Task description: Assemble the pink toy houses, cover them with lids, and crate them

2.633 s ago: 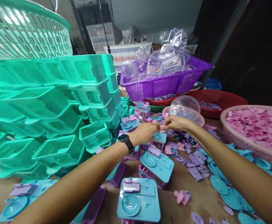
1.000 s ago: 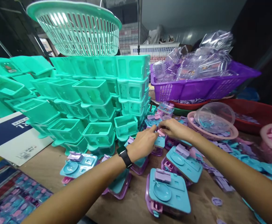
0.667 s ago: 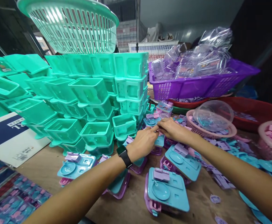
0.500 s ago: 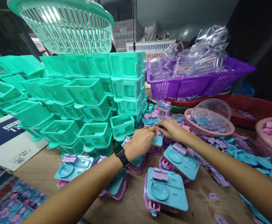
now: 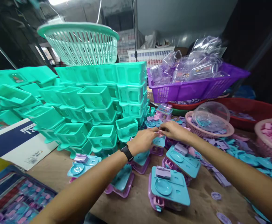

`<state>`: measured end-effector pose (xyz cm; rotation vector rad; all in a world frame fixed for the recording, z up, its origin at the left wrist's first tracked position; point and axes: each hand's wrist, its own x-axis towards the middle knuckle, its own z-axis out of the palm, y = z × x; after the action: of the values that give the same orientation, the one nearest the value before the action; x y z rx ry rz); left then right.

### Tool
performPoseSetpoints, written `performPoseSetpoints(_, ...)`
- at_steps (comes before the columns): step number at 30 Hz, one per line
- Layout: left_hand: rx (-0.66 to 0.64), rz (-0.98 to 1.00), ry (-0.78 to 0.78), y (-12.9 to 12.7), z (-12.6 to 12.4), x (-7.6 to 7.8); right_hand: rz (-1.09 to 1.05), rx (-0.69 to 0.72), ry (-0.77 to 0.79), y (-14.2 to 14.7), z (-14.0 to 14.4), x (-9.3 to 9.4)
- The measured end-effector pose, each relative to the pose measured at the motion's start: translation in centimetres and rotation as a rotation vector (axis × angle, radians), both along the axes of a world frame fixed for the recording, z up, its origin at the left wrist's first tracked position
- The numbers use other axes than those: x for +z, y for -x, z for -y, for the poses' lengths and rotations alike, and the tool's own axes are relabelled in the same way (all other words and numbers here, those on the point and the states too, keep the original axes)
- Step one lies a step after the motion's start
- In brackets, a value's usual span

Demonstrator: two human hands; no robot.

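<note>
At the near edge of the brown wooden tabletop (image 5: 136,202), a blue-topped plastic toy set on a purple base (image 5: 168,190) lies flat, with a round blue dish and a lilac block seated on its lid. Just left of it a second purple-and-blue toy set (image 5: 122,184) lies tilted, and a third blue set (image 5: 83,163) sits nearer the left side. At the near left corner a flat tray of small blue and pink pieces (image 5: 16,202) shows in part.

Further in, toward the middle of the tabletop, both forearms reach forward and the hands meet. The left hand (image 5: 145,140), with a black watch (image 5: 126,153) on its wrist, and the right hand (image 5: 174,131) pinch a small pale pink plastic piece (image 5: 160,133) between their fingertips; fingers are drawn narrow around it, just above a small blue toy lid (image 5: 159,142). To the right of the hands, loose lilac and blue parts (image 5: 222,179) are strewn toward the right edge.

Behind the hands on the left rises a stack of mint-green plastic boxes (image 5: 98,99), with a white-and-navy carton (image 5: 16,141) beside it and a round mint-green lattice basket (image 5: 80,43) on top. Toward the far right stand a pink woven basket holding a clear dome (image 5: 208,123), a red basin (image 5: 254,112) and a purple crate of clear packets (image 5: 196,84).
</note>
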<state>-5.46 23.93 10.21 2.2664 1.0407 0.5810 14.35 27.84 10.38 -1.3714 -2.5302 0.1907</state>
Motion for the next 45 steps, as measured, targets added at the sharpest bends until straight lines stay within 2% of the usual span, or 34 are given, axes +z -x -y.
performPoseSetpoints(3, 0.149, 0.353, 0.189, -0.3, 1.0, 0.8, -0.113, -0.086, -0.092, -1.0, 2.3, 0.7)
performPoseSetpoints(5, 0.224, 0.580, 0.383, -0.6, 2.1, 1.5, -0.266, -0.149, -0.146, -1.4, 4.8, 0.7)
performPoseSetpoints(9, 0.273, 0.930, 0.780, -1.8, 4.5, 2.7, -0.609, -0.211, -0.146, -0.8, 10.5, 0.4)
performPoseSetpoints(13, 0.321, 1.169, 1.016, -4.1, 6.0, 2.8, -0.613, -0.161, -0.270, 0.6, 14.5, 0.2)
performPoseSetpoints(16, 0.328, 1.240, 1.122, -5.9, 6.7, 2.7, -0.534, -0.106, -0.369, 0.5, 15.5, -0.1)
performPoseSetpoints(18, 0.327, 1.251, 1.156, -6.7, 7.3, 2.8, -0.499, -0.114, -0.370, -0.2, 15.7, -0.3)
performPoseSetpoints(23, 0.335, 1.228, 1.067, -8.0, 8.4, 2.2, -0.478, -0.090, -0.291, -2.1, 16.1, -0.3)
performPoseSetpoints(28, 0.322, 1.101, 0.912, -8.8, 8.4, 1.0, -0.510, -0.203, -0.318, -3.1, 16.4, -0.3)
performPoseSetpoints(30, 0.313, 1.022, 0.859, -9.1, 8.2, 0.7, -0.586, -0.242, -0.245, -3.4, 16.4, -0.1)
performPoseSetpoints(34, 0.330, 0.872, 0.687, -9.7, 7.9, 0.3, -0.676, -0.387, 0.010, -3.9, 16.3, 0.6)
performPoseSetpoints(36, 0.309, 0.799, 0.584, -10.0, 7.7, 0.2, -0.691, -0.400, 0.127, -4.0, 16.2, 0.9)
performPoseSetpoints(38, 0.258, 0.734, 0.529, -10.0, 7.5, 0.3, -0.690, -0.379, 0.181, -4.3, 16.2, 0.9)
performPoseSetpoints(40, 0.211, 0.606, 0.411, -9.7, 7.1, 0.5, -0.667, -0.396, 0.167, -4.9, 16.1, 0.6)
performPoseSetpoints(43, 0.161, 0.306, 0.111, -8.5, 6.2, 0.7, -0.639, -0.532, 0.077, -6.1, 15.8, -0.6)
performPoseSetpoints(45, 0.101, 0.137, -0.027, -7.6, 5.7, 0.7, -0.632, -0.601, 0.026, -6.7, 15.4, -1.7)
